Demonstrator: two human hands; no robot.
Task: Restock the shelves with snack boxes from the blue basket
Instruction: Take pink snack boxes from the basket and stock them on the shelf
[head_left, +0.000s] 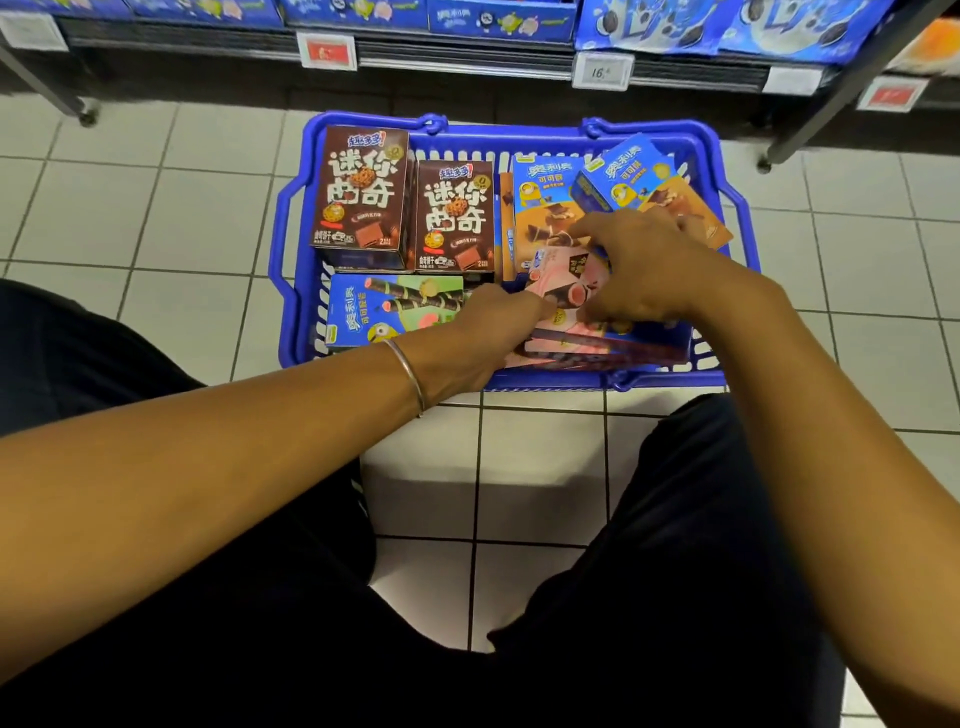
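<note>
Forearms extended, left hand (493, 332) and right hand (641, 270) both grip pink box (569, 325) inside blue basket (291, 270)

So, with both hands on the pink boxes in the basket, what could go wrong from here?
1. The tilted blue box leans on its neighbour right behind the right hand; lifting the pink boxes may knock it off.
2. The pink boxes lie unevenly stacked, so one could slip from the left hand.
3. The two brown boxes stand upright and might topple if the blue basket is jolted.
</note>
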